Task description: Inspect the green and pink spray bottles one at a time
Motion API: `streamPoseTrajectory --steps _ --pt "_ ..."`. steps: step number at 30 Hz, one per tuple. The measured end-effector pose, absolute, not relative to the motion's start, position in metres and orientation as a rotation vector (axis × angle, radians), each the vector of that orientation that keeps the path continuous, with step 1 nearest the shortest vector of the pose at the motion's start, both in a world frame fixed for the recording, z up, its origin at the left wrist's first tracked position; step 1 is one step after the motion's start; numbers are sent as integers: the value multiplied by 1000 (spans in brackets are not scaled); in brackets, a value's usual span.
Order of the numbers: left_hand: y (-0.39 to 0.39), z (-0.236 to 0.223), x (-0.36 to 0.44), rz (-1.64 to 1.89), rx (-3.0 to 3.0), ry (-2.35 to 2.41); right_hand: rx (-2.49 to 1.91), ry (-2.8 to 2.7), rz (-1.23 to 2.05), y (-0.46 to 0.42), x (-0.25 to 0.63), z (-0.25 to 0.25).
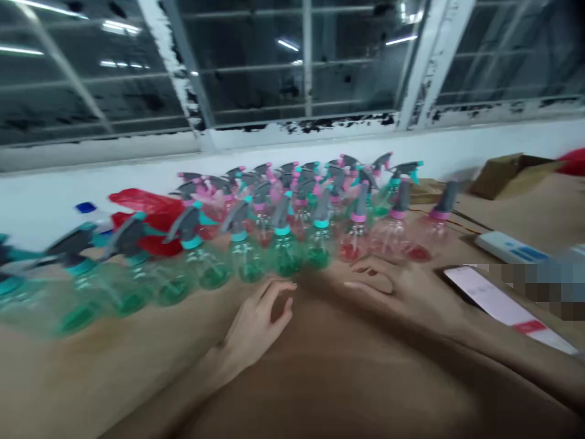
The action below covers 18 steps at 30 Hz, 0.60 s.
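My left hand (262,317) hovers over the brown tabletop (292,390), fingers curved and apart, holding nothing. Across from it, my right hand (393,286) is also open, thumb and fingers spread around bare space. Just beyond both hands stands a row of clear spray bottles. A green spray bottle (286,253) with a teal collar and grey trigger head is close to my left hand. Nearest my right hand is a pink spray bottle (354,241) with a pink collar. More pink and green bottles crowd behind, partly hidden by the front row.
A red plastic bag (153,213) lies behind the left bottles. At right are a phone-like slab (493,299), a white-and-blue device (512,247) and a cardboard box (498,174). A white wall with barred windows (301,61) bounds the back.
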<state>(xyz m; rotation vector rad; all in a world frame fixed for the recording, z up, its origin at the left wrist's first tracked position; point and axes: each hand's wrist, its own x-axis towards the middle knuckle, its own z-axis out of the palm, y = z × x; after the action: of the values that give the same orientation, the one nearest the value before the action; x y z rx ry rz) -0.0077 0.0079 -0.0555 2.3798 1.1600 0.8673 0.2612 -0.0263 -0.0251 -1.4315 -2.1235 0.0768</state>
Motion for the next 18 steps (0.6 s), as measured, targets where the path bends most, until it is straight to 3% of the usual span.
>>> streamPoseTrajectory --steps 8,14,18 --pt "-32 -49 -163 1155 1979 1730 -794 -2384 399 4 112 -40" --pt "-19 -43 -267 1737 1577 2162 -629 -2420 514 13 40 -52" --pt "5 -39 -305 1808 1479 2308 -608 -2438 548 23 2 -58"
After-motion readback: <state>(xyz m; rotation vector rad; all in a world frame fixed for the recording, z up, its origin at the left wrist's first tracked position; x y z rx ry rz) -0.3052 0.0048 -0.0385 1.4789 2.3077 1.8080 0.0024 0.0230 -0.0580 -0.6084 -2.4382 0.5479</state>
